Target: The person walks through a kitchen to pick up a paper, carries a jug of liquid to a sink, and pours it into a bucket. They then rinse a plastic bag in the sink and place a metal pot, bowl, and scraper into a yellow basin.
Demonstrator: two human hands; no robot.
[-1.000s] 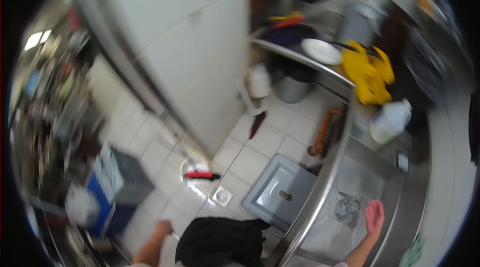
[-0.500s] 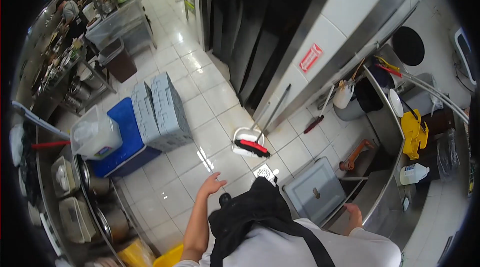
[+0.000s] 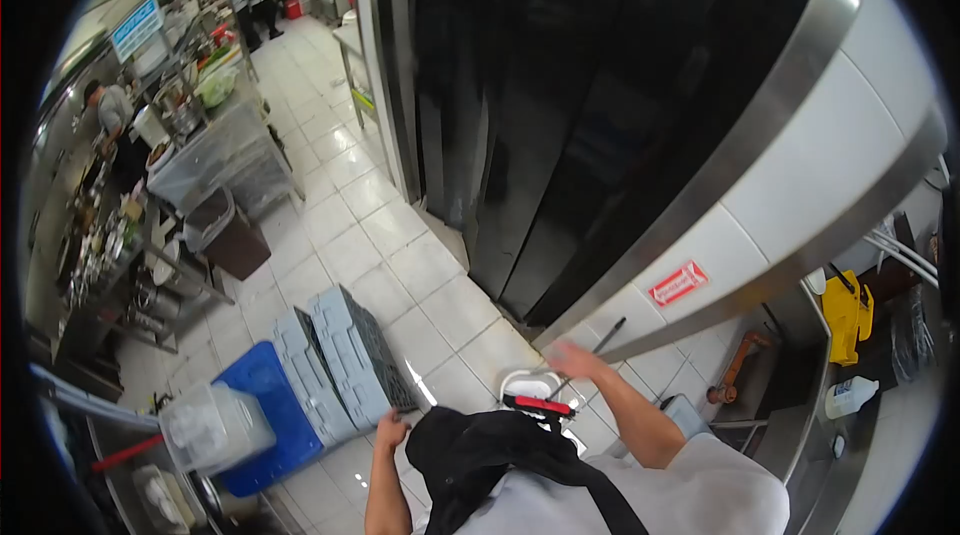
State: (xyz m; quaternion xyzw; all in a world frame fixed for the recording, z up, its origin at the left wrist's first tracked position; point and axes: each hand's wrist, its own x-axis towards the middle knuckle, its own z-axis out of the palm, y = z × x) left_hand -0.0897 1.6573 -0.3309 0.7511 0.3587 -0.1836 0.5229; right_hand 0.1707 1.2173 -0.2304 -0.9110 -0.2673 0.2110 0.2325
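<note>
Lower centre of frame: right hand (image 3: 578, 361) blurred near broom (image 3: 540, 405), grip cannot tell; left hand (image 3: 392, 431) half-open, empty. Broom likely light, stiff-handled; best held by handle (image 3: 609, 336).

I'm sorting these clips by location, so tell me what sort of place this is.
Most likely a commercial kitchen: a blue notice sign hangs above long counters crowded with food and containers, a worker stands at them, and the floor is white tile.
</note>
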